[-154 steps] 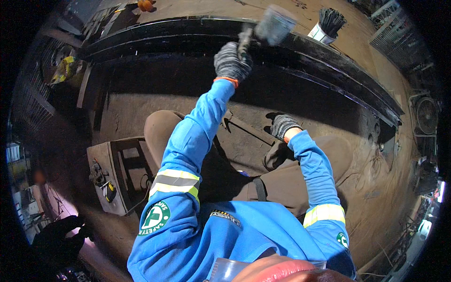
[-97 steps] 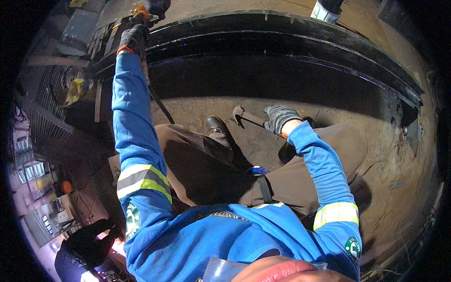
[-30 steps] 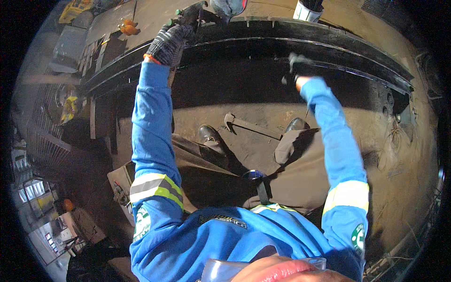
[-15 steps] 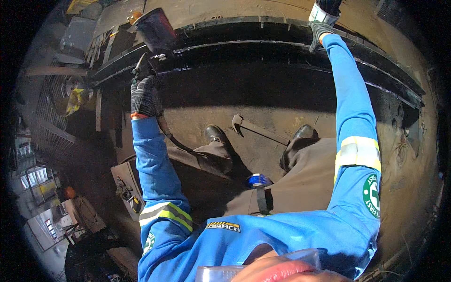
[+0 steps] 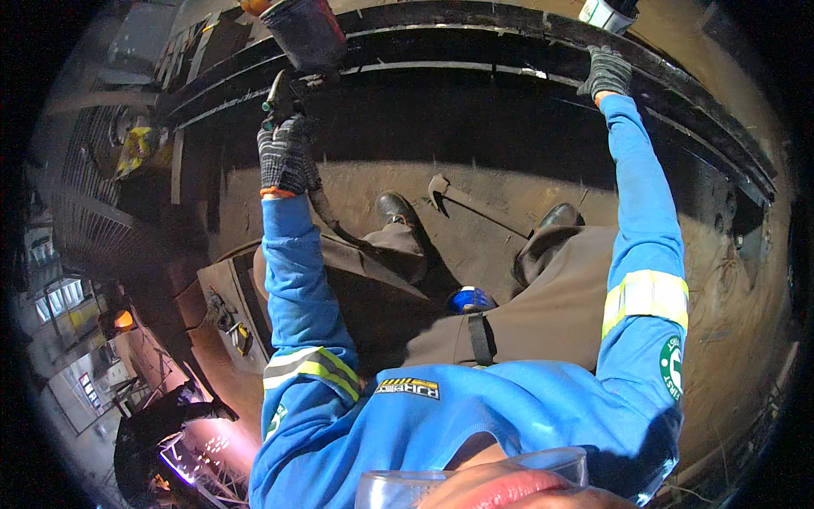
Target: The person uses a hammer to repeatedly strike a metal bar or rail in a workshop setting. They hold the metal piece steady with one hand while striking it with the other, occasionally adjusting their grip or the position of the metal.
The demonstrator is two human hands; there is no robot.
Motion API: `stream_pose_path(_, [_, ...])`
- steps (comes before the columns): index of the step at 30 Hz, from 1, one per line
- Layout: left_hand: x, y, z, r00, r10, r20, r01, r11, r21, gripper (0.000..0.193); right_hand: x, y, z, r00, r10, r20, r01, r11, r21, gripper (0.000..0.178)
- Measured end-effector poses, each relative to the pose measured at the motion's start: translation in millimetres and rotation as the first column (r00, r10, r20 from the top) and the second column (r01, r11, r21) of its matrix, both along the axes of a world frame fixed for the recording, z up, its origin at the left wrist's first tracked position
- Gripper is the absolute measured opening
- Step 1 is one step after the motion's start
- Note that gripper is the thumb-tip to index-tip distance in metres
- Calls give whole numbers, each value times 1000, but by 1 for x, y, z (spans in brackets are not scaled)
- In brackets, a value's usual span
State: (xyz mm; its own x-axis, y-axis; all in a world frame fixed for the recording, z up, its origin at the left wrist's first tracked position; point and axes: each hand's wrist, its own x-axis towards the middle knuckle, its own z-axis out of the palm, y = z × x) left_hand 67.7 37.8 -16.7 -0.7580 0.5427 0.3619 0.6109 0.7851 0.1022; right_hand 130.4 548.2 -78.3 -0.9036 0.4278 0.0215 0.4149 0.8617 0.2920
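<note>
Head view, around the work: a long, dark, ridged metal beam [image 5: 475, 38] is laid crosswise in front of the person. A pale-headed hammer-like tool [image 5: 438, 187] with a thin dark handle is left on the floor between two black boots [image 5: 394, 208]. A blue rounded object [image 5: 471, 299] is seen between the trousered legs. The left hand [image 5: 287, 157], in a grey-and-black striped knit glove, is closed around a dark corded tool with green parts [image 5: 280, 100], positioned at the beam's near side. The right hand [image 5: 609, 75], likewise gloved, is placed at the beam; whether it is gripping cannot be told.

Containers: a white bucket [image 5: 600, 15], dark contents cut off by the rim; a dark tapered bucket-shaped piece [image 5: 303, 38], reddish on one side, just beyond the corded tool, interior hidden.

Surface and room: brown, dusty floor [image 5: 483, 246], partly shadowed; at lower left, a dark-clad co-worker [image 5: 140, 441] is shown near bright sparks [image 5: 212, 445].
</note>
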Motion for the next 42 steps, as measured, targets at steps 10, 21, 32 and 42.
stream_pose_path(10, [-3,1,-13,900,23,434,-309,737,601,18,15,-16,-25,996,-56,-75,57,998,14,87])
stream_pose_path(21, [-32,-1,-16,976,199,87,-178,962,-207,18,80,-147,77,962,272,-31,-265,896,-356,53])
stream_pose_path(32, [-24,42,-22,810,-232,538,-168,787,593,13,155,-259,7,805,585,100,-359,613,-704,44])
stream_pose_path(42, [-9,68,29,833,-551,47,521,811,266,15,150,-259,2,773,604,193,-331,644,-690,39])
